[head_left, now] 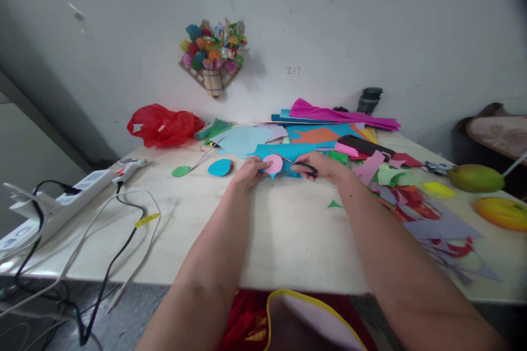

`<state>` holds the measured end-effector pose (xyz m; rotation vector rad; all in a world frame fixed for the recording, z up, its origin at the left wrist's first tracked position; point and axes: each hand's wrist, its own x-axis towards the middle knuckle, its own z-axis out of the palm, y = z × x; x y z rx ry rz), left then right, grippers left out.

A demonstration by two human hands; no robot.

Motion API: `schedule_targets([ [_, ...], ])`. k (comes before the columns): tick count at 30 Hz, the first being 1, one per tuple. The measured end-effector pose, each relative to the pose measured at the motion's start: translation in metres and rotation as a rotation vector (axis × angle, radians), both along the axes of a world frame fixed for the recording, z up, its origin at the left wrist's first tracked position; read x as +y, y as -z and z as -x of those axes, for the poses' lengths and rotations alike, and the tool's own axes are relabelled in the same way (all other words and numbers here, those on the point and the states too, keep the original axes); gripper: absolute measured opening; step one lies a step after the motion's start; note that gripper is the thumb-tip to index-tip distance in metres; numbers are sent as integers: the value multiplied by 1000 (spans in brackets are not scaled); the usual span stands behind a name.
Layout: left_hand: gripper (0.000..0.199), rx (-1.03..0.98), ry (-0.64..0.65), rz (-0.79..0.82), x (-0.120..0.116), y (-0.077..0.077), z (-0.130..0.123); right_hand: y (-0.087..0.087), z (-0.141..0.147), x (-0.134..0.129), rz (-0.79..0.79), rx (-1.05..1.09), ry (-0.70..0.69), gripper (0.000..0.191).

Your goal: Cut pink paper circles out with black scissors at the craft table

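Observation:
My left hand [250, 171] pinches a pink paper circle [273, 163] together with the blue paper [284, 149] beneath it. Scissors [305, 166] with dark handles are in my right hand [319, 165], their blades pointing left across the blue sheet beside the pink circle. How far the blades are apart is too small to tell. To the left of my left hand lie a blue paper circle [219, 167], with a reddish edge under it, and a green paper circle [181, 171].
Paper scraps [411, 203] spread on the right, near a phone [365, 146] and two mango-like fruits [475, 177]. A red plastic bag [164, 125] sits at the back left. A power strip [61, 203] with trailing cables lines the left edge. Rolled magenta paper [341, 115] lies by the wall.

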<state>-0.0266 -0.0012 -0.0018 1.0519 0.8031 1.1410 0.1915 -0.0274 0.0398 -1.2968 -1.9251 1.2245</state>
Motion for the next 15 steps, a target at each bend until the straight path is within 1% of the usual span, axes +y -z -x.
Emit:
schedule_targets([
  [9, 48, 9, 6, -8, 1, 1, 0, 0, -4, 0, -20, -30, -1, 20],
  [15, 46, 30, 15, -13, 2, 3, 1, 0, -7, 0, -17, -52, -14, 18],
])
